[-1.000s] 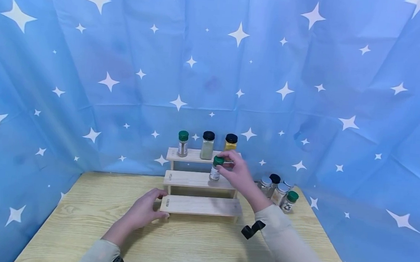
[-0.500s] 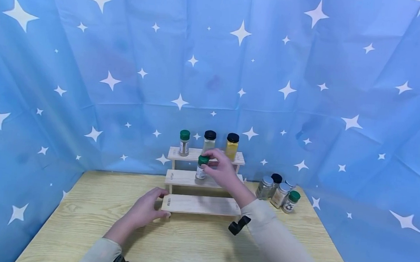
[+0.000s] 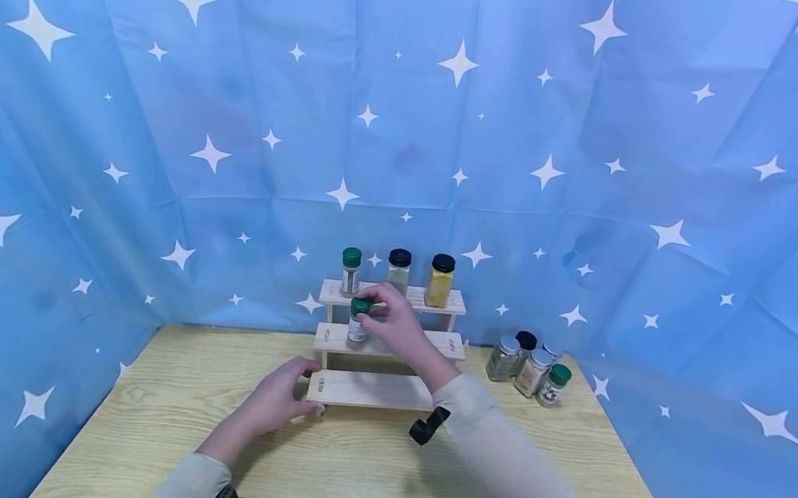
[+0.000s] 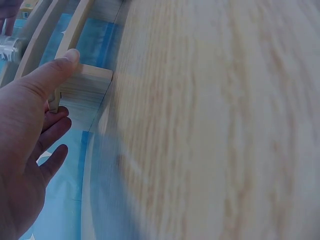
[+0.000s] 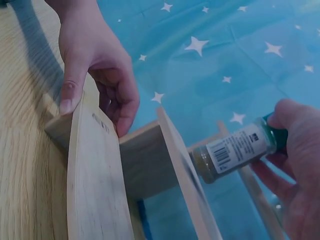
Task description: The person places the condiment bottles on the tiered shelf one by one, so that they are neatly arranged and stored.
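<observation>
A three-step wooden rack (image 3: pixel 388 389) stands on the table. My left hand (image 3: pixel 274 399) holds the left end of its lowest step, thumb at the front and fingers behind, as the right wrist view also shows. My right hand (image 3: pixel 396 323) pinches the green lid of a small spice jar (image 3: pixel 357 329) at the left part of the middle step. In the right wrist view this jar (image 5: pixel 232 152) has a white barcode label, and its base is at the step's edge; whether it touches the wood I cannot tell. My right fingers cover part of the lid.
On the top step stand a green-lidded jar (image 3: pixel 351 273), a black-lidded jar (image 3: pixel 399 268) with pale green contents and a black-lidded yellow jar (image 3: pixel 441 282). Several more jars (image 3: pixel 531 373) cluster on the table (image 3: pixel 221 360) right of the rack. A starry blue curtain (image 3: pixel 407 148) hangs behind.
My right hand has carried the green-lidded spice jar leftward along the middle step, from its right half to near its left end. My left hand keeps its place on the rack.
</observation>
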Tool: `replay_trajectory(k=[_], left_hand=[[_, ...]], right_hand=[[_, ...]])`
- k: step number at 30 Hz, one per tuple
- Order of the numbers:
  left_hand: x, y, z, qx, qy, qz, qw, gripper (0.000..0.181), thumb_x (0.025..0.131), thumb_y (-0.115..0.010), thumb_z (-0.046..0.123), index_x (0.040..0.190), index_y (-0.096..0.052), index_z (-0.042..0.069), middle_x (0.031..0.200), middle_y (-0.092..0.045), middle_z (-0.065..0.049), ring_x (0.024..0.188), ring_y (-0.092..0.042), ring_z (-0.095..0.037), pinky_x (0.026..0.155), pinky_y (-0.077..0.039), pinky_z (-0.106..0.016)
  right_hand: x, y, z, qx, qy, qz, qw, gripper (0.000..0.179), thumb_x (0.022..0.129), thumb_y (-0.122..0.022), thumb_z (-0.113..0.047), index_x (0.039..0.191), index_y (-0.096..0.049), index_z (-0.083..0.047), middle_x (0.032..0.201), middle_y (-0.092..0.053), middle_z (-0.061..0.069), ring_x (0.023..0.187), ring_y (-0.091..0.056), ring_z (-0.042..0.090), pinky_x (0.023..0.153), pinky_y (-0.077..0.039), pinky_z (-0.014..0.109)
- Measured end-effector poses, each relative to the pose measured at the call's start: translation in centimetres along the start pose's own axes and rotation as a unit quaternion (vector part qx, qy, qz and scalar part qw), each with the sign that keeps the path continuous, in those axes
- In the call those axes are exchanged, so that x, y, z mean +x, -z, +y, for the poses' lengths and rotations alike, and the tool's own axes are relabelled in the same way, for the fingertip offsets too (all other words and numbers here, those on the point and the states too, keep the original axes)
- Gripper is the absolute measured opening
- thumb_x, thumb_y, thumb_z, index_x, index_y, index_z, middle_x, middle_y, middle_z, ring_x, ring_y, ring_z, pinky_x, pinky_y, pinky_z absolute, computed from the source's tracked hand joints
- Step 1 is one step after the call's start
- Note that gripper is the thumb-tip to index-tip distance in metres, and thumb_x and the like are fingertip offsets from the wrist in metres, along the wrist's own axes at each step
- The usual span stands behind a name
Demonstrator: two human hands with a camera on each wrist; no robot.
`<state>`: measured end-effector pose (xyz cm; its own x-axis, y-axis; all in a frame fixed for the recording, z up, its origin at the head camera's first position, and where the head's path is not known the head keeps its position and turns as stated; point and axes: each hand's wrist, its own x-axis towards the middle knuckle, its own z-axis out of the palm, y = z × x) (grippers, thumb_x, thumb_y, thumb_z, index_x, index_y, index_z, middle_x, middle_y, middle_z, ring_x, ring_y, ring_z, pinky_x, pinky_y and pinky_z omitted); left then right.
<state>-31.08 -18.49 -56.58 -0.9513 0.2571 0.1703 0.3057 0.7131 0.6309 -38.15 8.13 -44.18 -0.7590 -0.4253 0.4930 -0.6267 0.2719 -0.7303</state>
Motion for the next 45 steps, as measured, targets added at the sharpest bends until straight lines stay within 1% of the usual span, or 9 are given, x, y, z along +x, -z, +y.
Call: replay_trajectory(k=[6,15,21,25,30,31,36,39,45], left_hand=[[0.0,0.0,0.1,-0.002,-0.001,-0.001,1.0000,0.073,0.088,-0.097,0.030,0.150,-0.063,0.013,0.144,-0.067,-0.005,0.135,-0.064,-0.031,0.115,-0.055,-0.055],[0.0,0.0,0.1,-0.003,-0.004,-0.004,1.0000,0.074,0.088,-0.097,0.032,0.151,-0.062,0.013,0.143,-0.067,-0.004,0.135,-0.064,-0.030,0.115,-0.055,-0.054],[0.0,0.0,0.0,0.000,-0.003,-0.005,1.0000,0.074,0.089,-0.097,0.032,0.151,-0.062,0.013,0.143,-0.067,-0.004,0.135,-0.064,-0.029,0.115,-0.055,-0.053],[0.0,0.0,0.1,-0.002,-0.002,-0.006,1.0000,0.074,0.089,-0.097,0.032,0.151,-0.062,0.013,0.143,-0.067,-0.004,0.135,-0.064,-0.029,0.115,-0.055,-0.054],[0.0,0.1,0.1,-0.002,-0.001,-0.004,1.0000,0.074,0.089,-0.097,0.032,0.151,-0.062,0.013,0.143,-0.067,-0.003,0.135,-0.064,-0.029,0.115,-0.055,-0.053],[-0.1,0.1,0.1,-0.002,-0.002,-0.004,1.0000,0.074,0.088,-0.097,0.032,0.151,-0.062,0.013,0.143,-0.067,-0.003,0.135,-0.064,-0.029,0.115,-0.055,-0.053],[-0.1,0.0,-0.1,-0.003,-0.005,-0.002,1.0000,0.074,0.088,-0.097,0.032,0.151,-0.062,0.013,0.143,-0.067,-0.003,0.134,-0.064,-0.029,0.114,-0.055,-0.053],[-0.1,0.0,-0.1,-0.001,-0.004,0.000,1.0000,0.075,0.087,-0.098,0.032,0.150,-0.062,0.013,0.143,-0.067,-0.004,0.134,-0.065,-0.030,0.114,-0.055,-0.055],[-0.1,-0.1,0.0,0.000,0.003,0.001,1.0000,0.075,0.087,-0.098,0.031,0.150,-0.063,0.014,0.143,-0.067,-0.004,0.135,-0.064,-0.030,0.115,-0.055,-0.054]], right_hand=[[0.4,-0.9,0.3,-0.005,0.004,-0.002,1.0000,0.032,0.102,-0.079,0.000,0.131,-0.073,-0.011,0.130,-0.067,0.005,0.114,-0.071,0.022,0.102,-0.064,0.035],[0.7,-1.9,0.5,-0.012,-0.009,-0.004,0.9999,0.032,0.102,-0.080,-0.004,0.132,-0.073,-0.012,0.130,-0.068,0.004,0.114,-0.070,0.019,0.099,-0.064,0.031],[0.6,-2.2,0.5,-0.019,-0.007,-0.004,0.9998,0.034,0.103,-0.079,-0.004,0.136,-0.070,-0.010,0.132,-0.068,0.005,0.116,-0.070,0.020,0.101,-0.063,0.031],[0.5,-2.2,0.5,-0.030,-0.005,0.000,0.9995,0.039,0.103,-0.079,-0.004,0.140,-0.067,-0.007,0.133,-0.068,0.006,0.118,-0.070,0.021,0.102,-0.062,0.035],[0.4,-2.2,0.5,-0.024,-0.005,0.001,0.9997,0.044,0.102,-0.080,-0.003,0.144,-0.064,-0.004,0.135,-0.067,0.009,0.122,-0.068,0.025,0.108,-0.061,0.047],[0.3,-2.2,0.5,-0.018,-0.005,0.001,0.9998,0.046,0.102,-0.080,-0.002,0.144,-0.064,-0.003,0.135,-0.067,0.009,0.123,-0.067,0.026,0.108,-0.060,0.050],[-0.5,-1.7,0.5,-0.008,-0.008,0.003,0.9999,0.045,0.101,-0.081,-0.004,0.143,-0.065,-0.006,0.135,-0.066,0.011,0.128,-0.066,0.032,0.112,-0.057,0.057],[-1.2,-1.0,0.5,-0.021,-0.015,0.010,0.9996,0.042,0.102,-0.081,-0.008,0.141,-0.066,-0.007,0.136,-0.067,0.011,0.129,-0.066,0.034,0.113,-0.056,0.058],[-2.9,0.6,0.8,-0.037,-0.040,0.020,0.9983,0.039,0.102,-0.082,-0.011,0.138,-0.069,-0.008,0.135,-0.068,0.009,0.128,-0.067,0.032,0.111,-0.058,0.056]])
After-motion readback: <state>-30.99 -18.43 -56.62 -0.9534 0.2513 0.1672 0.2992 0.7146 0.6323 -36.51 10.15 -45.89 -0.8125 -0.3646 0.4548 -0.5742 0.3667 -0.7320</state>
